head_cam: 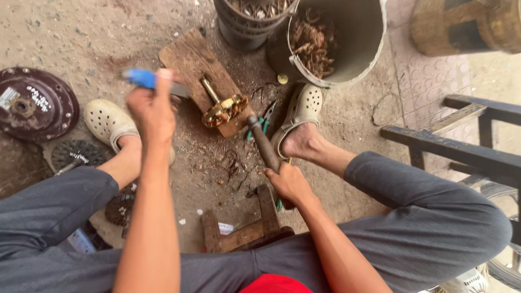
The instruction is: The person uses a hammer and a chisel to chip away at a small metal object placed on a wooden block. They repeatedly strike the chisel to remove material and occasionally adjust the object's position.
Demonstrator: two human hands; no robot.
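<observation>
brass piece: (224,110) I've got a gold-coloured metal part with a rod sticking out, lying on the wooden block (187,57), roughly centre of my view.
right hand: (290,183) wrapped tight round a dark wooden handle (264,147), tool angled up so its head sits just beside the brass piece.
left hand: (153,108) raised above the block, fist closed on a blue-handled tool (142,78), blurry so I can't tell what kind.
pliers: (264,123) one green-handled pair on the ground by my right foot.
ground: bare dirt and concrete, scattered scraps, I'm sitting low with knees spread.
buckets: two, one pale bucket (353,43) holding rusty bits, one dark bucket (247,24) beside it.
sandals: two, cream-coloured.
discs: one dark round disc (32,103) far left.
</observation>
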